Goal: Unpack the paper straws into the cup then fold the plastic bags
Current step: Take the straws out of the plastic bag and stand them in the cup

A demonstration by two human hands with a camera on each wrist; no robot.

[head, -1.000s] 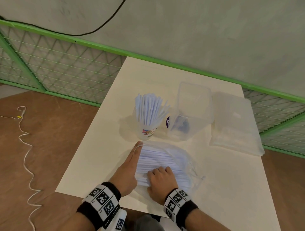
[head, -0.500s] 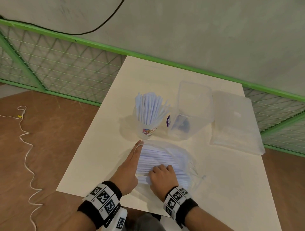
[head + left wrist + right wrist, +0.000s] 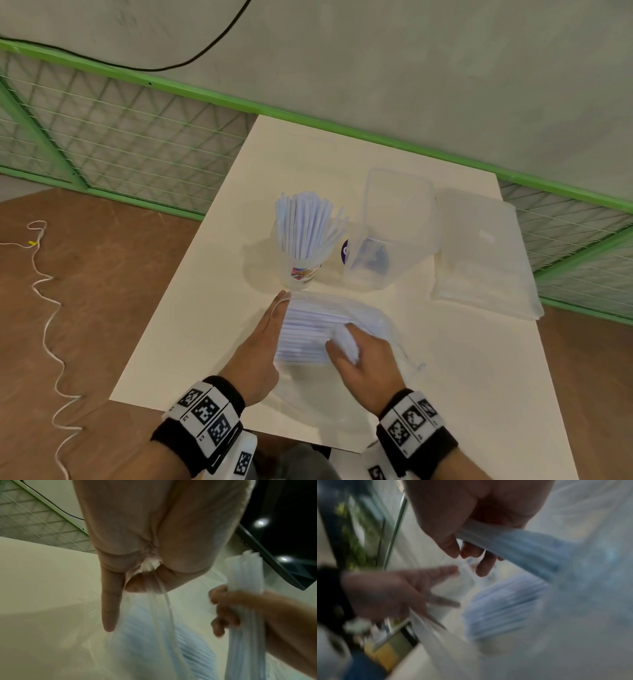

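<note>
A clear plastic bag (image 3: 373, 318) lies flat at the near middle of the worktop, and it still holds a layer of white paper straws (image 3: 308, 337) lying side by side, pointing left to right. One bundle of straws (image 3: 243, 601) is lifted out of the bag mouth. Just behind the bag stands a small cup (image 3: 301, 270) with a colourful print, upright and full of straws (image 3: 305, 228) that fan out at the top. At the far right lies a flat pile of clear plastic bags (image 3: 483, 253).
</note>
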